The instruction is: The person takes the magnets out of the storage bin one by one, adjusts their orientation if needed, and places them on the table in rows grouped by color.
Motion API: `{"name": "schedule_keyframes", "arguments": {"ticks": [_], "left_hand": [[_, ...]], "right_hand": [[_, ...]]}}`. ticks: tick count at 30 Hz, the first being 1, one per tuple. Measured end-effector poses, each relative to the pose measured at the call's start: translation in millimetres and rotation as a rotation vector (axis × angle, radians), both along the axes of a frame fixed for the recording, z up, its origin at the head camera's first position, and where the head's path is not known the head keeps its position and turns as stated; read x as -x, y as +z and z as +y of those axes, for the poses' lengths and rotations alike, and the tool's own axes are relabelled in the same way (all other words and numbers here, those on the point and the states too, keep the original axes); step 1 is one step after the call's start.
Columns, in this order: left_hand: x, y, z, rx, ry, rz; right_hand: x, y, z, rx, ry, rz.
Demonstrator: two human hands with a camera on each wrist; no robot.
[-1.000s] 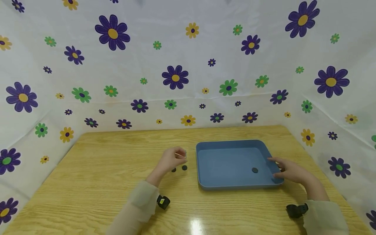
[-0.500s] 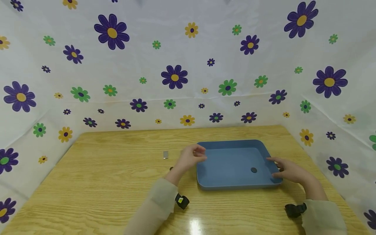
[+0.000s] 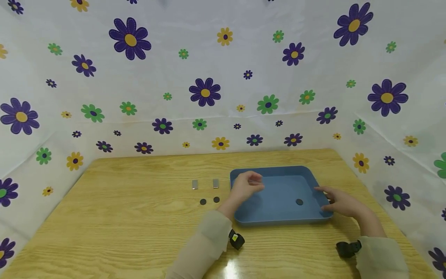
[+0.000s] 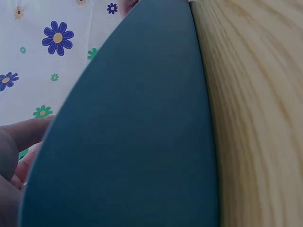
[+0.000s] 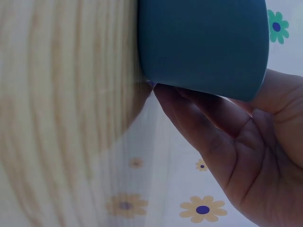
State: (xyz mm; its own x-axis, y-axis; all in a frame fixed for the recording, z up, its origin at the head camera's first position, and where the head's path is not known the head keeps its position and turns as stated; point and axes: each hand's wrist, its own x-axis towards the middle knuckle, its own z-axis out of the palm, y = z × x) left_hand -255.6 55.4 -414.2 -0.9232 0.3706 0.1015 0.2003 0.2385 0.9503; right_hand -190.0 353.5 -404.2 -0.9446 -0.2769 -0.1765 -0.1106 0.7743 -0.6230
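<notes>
My left hand (image 3: 244, 188) is over the left part of a blue tray (image 3: 278, 223), its thumb and fingers pinching a thin, pale flat piece (image 3: 254, 181) seen edge-on. In the left wrist view, the tray's wall (image 4: 132, 123) hides much of that hand (image 4: 19, 151). At the tray's right end my right hand (image 3: 343, 201) holds the side, thumb at the rim and fingers against the outside wall, as the right wrist view shows. One dark disc (image 3: 299, 202) lies inside the tray towards the right.
Left of the tray, two small silver rectangles (image 3: 215, 183) lie side by side on the wooden table (image 3: 122, 217). Two dark discs (image 3: 203, 202) lie just in front of them. A white flowered cloth (image 3: 174, 69) encloses the table's back and sides.
My left hand has moved right, from above the small pieces to over the tray, with the thin piece in its fingers. The right hand stays at the tray's side.
</notes>
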Motion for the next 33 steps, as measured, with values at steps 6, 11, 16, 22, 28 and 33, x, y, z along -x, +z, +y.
{"name": "schedule_keyframes", "arguments": {"ticks": [6,11,16,22,28,33], "left_hand": [[-2.4,-2.4,23.7,0.001,0.004,-0.025],[-6.7,-4.1,43.4,0.009,-0.008,-0.041],[-8.9,-7.1,59.2,0.015,-0.033,-0.056],[-11.7,-12.5,76.6,0.083,-0.069,-0.026],[-14.1,-18.8,95.5,0.153,-0.06,0.007],[-11.5,-22.5,102.3,0.154,-0.051,-0.009]], "right_hand": [[-0.1,0.4,-2.0,0.003,-0.004,-0.004],[0.1,-1.1,-3.1,0.014,-0.001,-0.009],[0.0,0.9,-3.7,0.011,-0.008,-0.009],[-0.2,2.6,-1.9,0.001,-0.002,-0.002],[-0.1,2.2,-0.5,-0.005,0.0,0.001],[1.5,2.3,-0.2,0.003,0.029,0.013]]}}
